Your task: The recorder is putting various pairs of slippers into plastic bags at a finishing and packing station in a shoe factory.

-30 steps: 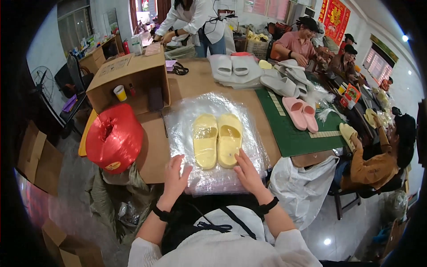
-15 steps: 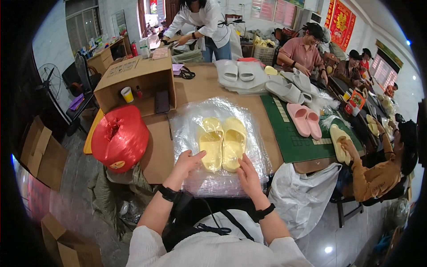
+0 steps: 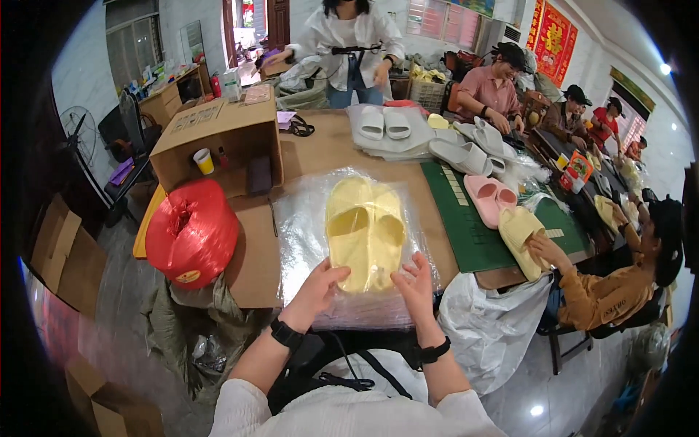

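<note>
A pair of pale yellow slippers [image 3: 365, 237] lies side by side in a clear plastic bag, toes pointing away from me, just over a stack of clear plastic bags [image 3: 297, 251]. My left hand [image 3: 314, 293] grips the near left side of the bagged pair, its thumb against the left slipper's heel. At the near right corner, my right hand [image 3: 418, 288] has bent fingers against the bag by the other heel. The undersides of both hands' grips are hidden.
Left of the bags sit a big red roll of plastic twine [image 3: 193, 233] and an open cardboard box [image 3: 218, 142] with a cup inside. Grey slippers [image 3: 466, 154], pink slippers [image 3: 489, 194] and a green mat [image 3: 466, 237] lie to the right. A co-worker's hand [image 3: 547, 251] holds another yellow slipper.
The yellow slippers look larger and closer to me, pressed together, lifted with both hands. A co-worker's yellow slipper has moved left; the person standing at the back has straightened up.
</note>
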The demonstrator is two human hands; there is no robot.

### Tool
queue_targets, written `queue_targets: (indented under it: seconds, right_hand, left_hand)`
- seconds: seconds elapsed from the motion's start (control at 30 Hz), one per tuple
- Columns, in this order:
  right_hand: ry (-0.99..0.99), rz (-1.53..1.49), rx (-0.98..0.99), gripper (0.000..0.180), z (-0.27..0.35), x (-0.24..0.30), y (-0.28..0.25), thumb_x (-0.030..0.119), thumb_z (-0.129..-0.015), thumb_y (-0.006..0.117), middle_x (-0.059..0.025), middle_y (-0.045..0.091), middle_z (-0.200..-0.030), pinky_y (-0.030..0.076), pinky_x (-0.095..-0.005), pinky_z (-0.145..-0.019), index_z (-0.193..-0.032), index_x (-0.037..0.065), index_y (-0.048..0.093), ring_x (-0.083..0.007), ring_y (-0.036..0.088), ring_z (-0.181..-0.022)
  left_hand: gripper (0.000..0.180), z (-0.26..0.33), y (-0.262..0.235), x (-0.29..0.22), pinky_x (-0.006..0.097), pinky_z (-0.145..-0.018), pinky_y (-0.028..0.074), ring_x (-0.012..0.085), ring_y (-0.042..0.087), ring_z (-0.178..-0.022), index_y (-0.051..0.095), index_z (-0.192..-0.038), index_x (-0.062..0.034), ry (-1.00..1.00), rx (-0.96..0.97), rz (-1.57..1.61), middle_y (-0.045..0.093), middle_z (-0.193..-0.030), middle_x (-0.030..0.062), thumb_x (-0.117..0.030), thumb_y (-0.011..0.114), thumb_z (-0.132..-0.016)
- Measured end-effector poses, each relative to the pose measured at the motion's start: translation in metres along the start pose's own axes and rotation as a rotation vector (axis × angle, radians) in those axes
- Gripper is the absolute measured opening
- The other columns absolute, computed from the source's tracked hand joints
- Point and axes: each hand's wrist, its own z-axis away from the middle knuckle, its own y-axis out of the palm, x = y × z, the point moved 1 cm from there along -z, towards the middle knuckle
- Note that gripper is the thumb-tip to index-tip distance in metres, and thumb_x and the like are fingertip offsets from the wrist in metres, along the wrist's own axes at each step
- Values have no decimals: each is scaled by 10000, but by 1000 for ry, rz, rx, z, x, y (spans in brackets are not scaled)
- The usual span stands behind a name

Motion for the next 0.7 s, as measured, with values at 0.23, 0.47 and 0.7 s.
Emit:
queue_targets:
  seconds: [0.23, 0.47, 0.7]
  right_hand:
    - [-4, -67, 188, 412, 26, 31, 21, 53, -875, 700, -72, 672, -1083, 497, -298, -857, -1248, -29, 547, -150, 626, -976]
    - [-123, 66, 612, 548, 84, 23, 63, 127, -858, 765, -141, 554, -1319, 450, -366, -1000, -1320, -11, 502, -233, 549, -1186]
    - [-389, 488, 679, 436, 56, 29, 65, 92, -772, 788, -117, 625, -1126, 487, -352, -848, -1166, 25, 613, -282, 593, -1031]
  left_hand:
    - [582, 50, -7, 8, 355, -1044, 434, 170, 549, -1217, 392, -1467, -30, 147, 169, -118, 563, -1354, 80, -64, 629, -937]
    - [639, 140, -52, 3, 323, -1056, 416, 127, 484, -1256, 363, -1476, -38, 368, 73, -323, 515, -1392, 44, -6, 657, -909]
    - [657, 366, -188, -53, 325, -1031, 455, 167, 575, -1202, 432, -1434, 33, -53, -362, -279, 587, -1343, 88, -109, 724, -862]
